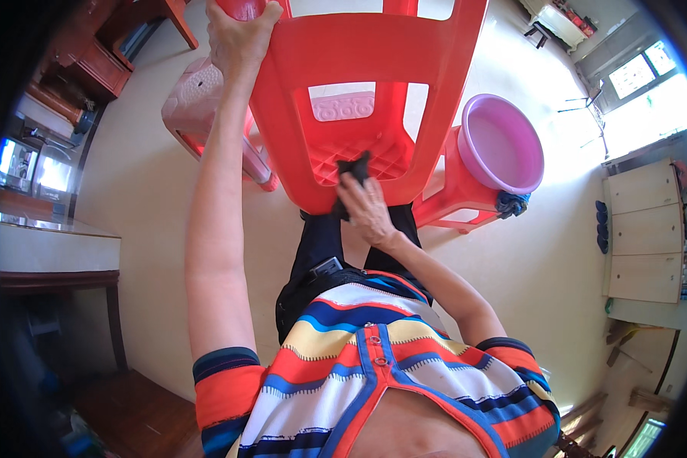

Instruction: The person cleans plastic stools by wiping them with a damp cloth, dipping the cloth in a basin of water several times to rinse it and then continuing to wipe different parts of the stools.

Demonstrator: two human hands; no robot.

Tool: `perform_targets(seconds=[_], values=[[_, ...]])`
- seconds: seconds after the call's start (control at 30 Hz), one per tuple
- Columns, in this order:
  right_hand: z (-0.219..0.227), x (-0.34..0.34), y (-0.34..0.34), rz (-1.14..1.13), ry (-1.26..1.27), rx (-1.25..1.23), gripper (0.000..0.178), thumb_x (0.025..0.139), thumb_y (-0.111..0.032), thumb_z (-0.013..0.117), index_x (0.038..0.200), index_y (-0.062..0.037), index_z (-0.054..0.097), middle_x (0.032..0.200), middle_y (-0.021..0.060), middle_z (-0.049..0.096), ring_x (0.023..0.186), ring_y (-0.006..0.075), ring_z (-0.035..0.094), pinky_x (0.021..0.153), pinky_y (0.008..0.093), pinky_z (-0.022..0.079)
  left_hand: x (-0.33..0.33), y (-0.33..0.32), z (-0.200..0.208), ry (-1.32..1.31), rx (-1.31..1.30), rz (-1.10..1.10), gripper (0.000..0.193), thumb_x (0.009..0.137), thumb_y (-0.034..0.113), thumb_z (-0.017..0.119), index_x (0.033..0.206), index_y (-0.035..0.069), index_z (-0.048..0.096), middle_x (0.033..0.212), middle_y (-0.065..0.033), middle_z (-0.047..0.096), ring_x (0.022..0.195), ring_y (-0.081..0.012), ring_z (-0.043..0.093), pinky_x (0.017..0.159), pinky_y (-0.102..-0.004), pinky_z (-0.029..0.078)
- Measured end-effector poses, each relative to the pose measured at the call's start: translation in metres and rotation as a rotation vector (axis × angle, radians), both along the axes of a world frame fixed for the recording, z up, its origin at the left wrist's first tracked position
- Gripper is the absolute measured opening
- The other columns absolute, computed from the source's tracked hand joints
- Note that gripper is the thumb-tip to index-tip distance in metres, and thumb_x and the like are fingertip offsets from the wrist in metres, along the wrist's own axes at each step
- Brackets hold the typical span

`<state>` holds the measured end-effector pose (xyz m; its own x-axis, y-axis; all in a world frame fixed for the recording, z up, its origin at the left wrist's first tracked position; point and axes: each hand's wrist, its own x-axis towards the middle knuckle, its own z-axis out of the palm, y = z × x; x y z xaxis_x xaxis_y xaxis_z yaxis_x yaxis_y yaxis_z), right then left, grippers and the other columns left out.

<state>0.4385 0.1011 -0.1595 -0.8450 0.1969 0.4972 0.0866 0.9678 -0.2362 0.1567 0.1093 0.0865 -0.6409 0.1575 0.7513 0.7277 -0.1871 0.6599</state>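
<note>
1. Your left hand [236,38] is raised high with the arm stretched out, its fingers wrapped tight around a leg of the red plastic chair [358,61], which is tipped toward you so its seat faces your chest.
2. Your right hand [366,210] presses a dark cloth [355,169] against the gridded seat panel of that chair, fingers bent over the cloth and pinning it to the plastic at the lower part of the seat.
3. The chair hangs above your lap, between your two arms, in the upper middle of the view; its slotted back opening shows a pale pink stool [194,103] beyond it.
4. The pink stool stands on the floor to your left of the chair, just beside it.
5. To your right a purple basin [504,145] sits on top of another red stool [458,202], with a blue rag [511,203] hanging at the stool's edge under the basin.
6. The floor [152,191] is a smooth, pale cream surface that shines in strong daylight.
7. Bright windows [637,72] light the room from the far right, above a light wooden cabinet [645,229].
8. On your left a glass-topped table [49,244] with a dark wooden frame stands well apart from the chair.
</note>
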Motion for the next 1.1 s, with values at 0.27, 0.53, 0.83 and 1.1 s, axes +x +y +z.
perform_targets(seconds=[0.27, 0.53, 0.83, 1.1], values=[[0.024, -0.044, -0.029, 0.091, 0.119, -0.010, 0.050, 0.077, -0.009, 0.053, 0.126, -0.0014, 0.046, 0.138, 0.0160, 0.034, 0.121, 0.0354, 0.040, 0.103, 0.0455, 0.031, 0.001, 0.000, 0.006, 0.032, -0.243, 0.187, 0.079, 0.062, 0.035, 0.073, 0.124, -0.001, 0.039, 0.111, -0.0159, 0.055, 0.098, -0.0269, 0.058, 0.085, -0.0354, 0.047], [0.004, 0.052, 0.033, -0.057, -0.043, 0.085, 0.047, 0.076, -0.006, 0.052, 0.123, -0.0034, 0.052, 0.138, 0.0111, 0.037, 0.123, 0.0317, 0.040, 0.104, 0.0454, 0.030, 0.013, 0.002, 0.006, -0.008, -0.191, 0.161, 0.079, 0.063, 0.036, 0.073, 0.125, 0.000, 0.039, 0.112, -0.0156, 0.055, 0.099, -0.0284, 0.057, 0.087, -0.0367, 0.046], [0.043, 0.037, 0.092, -0.264, 0.335, -0.022, 0.055, 0.076, 0.003, 0.054, 0.129, -0.0006, 0.041, 0.139, 0.0247, 0.029, 0.128, 0.0447, 0.028, 0.104, 0.0503, 0.027, 0.000, 0.001, 0.002, 0.017, -0.210, 0.207, 0.084, 0.063, 0.034, 0.071, 0.129, -0.001, 0.034, 0.112, -0.0180, 0.054, 0.100, -0.0302, 0.057, 0.089, -0.0398, 0.045], [0.150, -0.026, 0.151, -0.351, 0.628, 0.004, 0.058, 0.082, -0.002, 0.055, 0.135, -0.0029, 0.033, 0.142, 0.0241, 0.026, 0.125, 0.0445, 0.032, 0.101, 0.0511, 0.028, 0.007, -0.010, 0.009, -0.094, -0.233, 0.090, 0.080, 0.062, 0.027, 0.073, 0.127, -0.001, 0.035, 0.111, -0.0192, 0.054, 0.094, -0.0308, 0.059, 0.084, -0.0378, 0.048]])
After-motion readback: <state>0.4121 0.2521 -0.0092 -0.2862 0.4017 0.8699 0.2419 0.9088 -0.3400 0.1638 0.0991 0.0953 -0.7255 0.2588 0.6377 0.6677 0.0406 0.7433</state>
